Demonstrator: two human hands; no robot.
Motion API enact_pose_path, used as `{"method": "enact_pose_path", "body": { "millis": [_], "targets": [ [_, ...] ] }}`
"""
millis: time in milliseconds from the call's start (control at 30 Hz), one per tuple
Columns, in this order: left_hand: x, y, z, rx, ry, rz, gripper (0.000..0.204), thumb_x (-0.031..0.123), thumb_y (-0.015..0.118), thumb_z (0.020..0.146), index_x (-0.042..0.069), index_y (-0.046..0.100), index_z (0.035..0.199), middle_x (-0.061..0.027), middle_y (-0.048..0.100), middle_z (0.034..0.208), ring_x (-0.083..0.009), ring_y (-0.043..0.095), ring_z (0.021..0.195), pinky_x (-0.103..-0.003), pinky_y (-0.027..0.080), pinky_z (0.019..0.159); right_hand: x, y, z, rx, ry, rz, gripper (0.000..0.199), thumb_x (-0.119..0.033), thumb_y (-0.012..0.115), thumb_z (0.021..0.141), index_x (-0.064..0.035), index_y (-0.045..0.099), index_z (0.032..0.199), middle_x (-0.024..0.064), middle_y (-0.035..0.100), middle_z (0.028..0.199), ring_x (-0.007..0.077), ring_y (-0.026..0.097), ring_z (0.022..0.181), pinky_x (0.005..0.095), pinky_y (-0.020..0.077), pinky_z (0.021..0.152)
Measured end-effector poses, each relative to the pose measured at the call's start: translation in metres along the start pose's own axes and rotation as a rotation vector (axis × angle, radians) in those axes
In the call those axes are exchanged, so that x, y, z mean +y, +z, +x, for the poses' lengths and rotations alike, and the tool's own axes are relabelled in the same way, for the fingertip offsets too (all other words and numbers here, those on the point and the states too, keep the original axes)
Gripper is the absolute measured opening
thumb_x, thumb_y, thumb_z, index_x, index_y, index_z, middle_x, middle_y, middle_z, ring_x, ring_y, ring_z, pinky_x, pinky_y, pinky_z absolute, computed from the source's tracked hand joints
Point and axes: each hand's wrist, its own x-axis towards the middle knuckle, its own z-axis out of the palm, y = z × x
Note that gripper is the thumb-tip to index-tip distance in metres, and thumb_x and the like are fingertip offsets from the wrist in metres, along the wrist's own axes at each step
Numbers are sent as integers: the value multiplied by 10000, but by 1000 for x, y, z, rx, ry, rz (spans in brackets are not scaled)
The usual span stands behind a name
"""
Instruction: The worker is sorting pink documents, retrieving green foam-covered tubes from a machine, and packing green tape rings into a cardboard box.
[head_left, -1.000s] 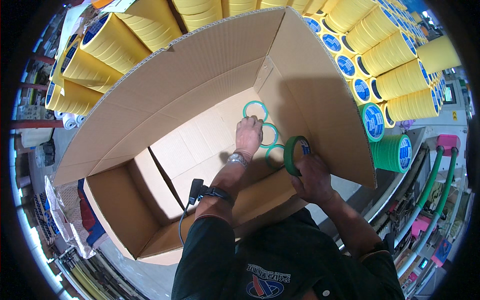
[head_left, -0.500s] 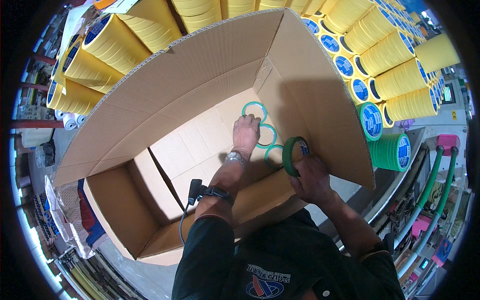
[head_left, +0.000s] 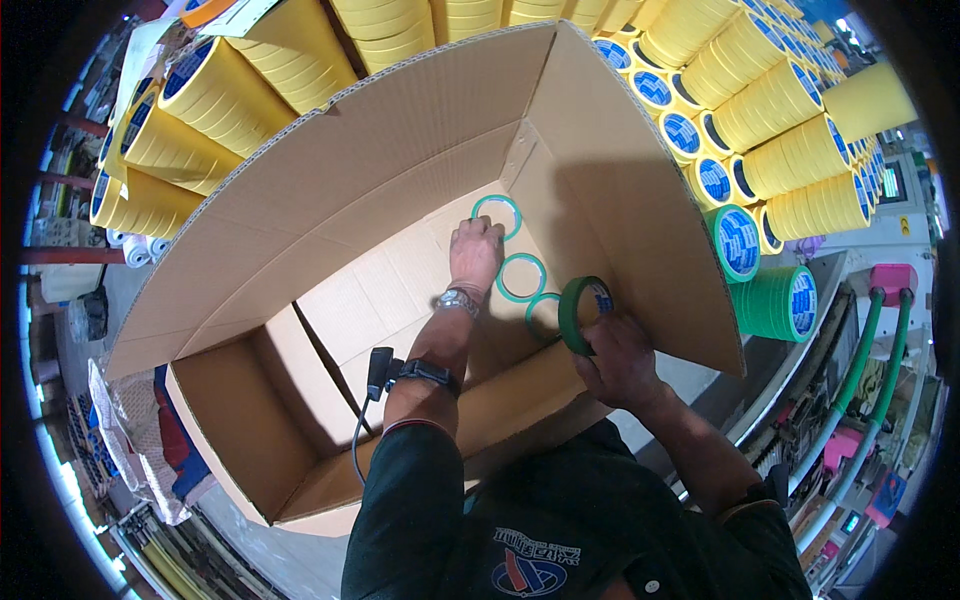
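Note:
A large open cardboard box (head_left: 375, 170) lies in front of me, and three green tape rolls rest on its floor near the right wall. My left hand (head_left: 477, 250) reaches inside, with its curled fingers on the near edge of the farthest tape roll (head_left: 519, 222). Closer to me lie the middle tape roll (head_left: 543, 281) and the nearest tape roll (head_left: 530, 320), the latter partly hidden. Over the box's near right edge, my right hand (head_left: 620, 358) grips a green tape roll (head_left: 570, 318) with a blue printed label inside its core.
Tall stacks of yellow tape rolls (head_left: 780, 120) rise behind and to the right of the box. Two stacks of green rolls (head_left: 775, 303) stand just outside its right wall. Green hoses (head_left: 840, 395) run along a machine at the right. A corded device (head_left: 425, 372) is strapped to my left forearm.
My left hand has shifted slightly away from me with the farthest roll, widening the gap to the middle roll. My right hand still holds its roll in nearly the same place.

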Motion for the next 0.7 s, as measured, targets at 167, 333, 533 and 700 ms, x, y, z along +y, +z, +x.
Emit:
{"method": "enact_pose_path", "body": {
  "millis": [167, 333, 533, 700],
  "targets": [
    [6, -6, -3, 50, -4, -139, 265, 87, 661, 804, 115, 718, 1062, -99, 655, 1134, -321, 598, 1003, -419, 497, 891, 3, 1, -2, 0, 26, 18, 203, -128, 685, 765, -51, 576, 918, 145, 583, 836, 348, 595, 778, 469, 481, 727],
    [6, -22, -8, -59, 6, -164, 411, 65, 645, 796, 90, 645, 1206, -146, 626, 1211, -359, 602, 1039, -425, 518, 942, 3, 0, 0, 35, -14, 12, 189, -125, 687, 760, -48, 572, 889, 142, 570, 812, 343, 582, 742, 457, 472, 692],
    [18, -11, -12, -198, 89, -131, 215, 47, 634, 801, 42, 679, 1011, -137, 644, 1056, -342, 602, 944, -413, 529, 833, -1, -4, 0, -8, 28, 7, 225, -129, 685, 744, -55, 581, 929, 151, 604, 882, 350, 616, 834, 470, 497, 782],
    [30, -9, -26, -75, 134, -240, 159, 38, 609, 803, 41, 673, 948, -116, 629, 985, -323, 593, 903, -420, 520, 820, -2, -2, -2, 14, 56, 10, 230, -141, 699, 743, -60, 589, 929, 151, 612, 895, 348, 619, 840, 473, 500, 792]
  ]
}}
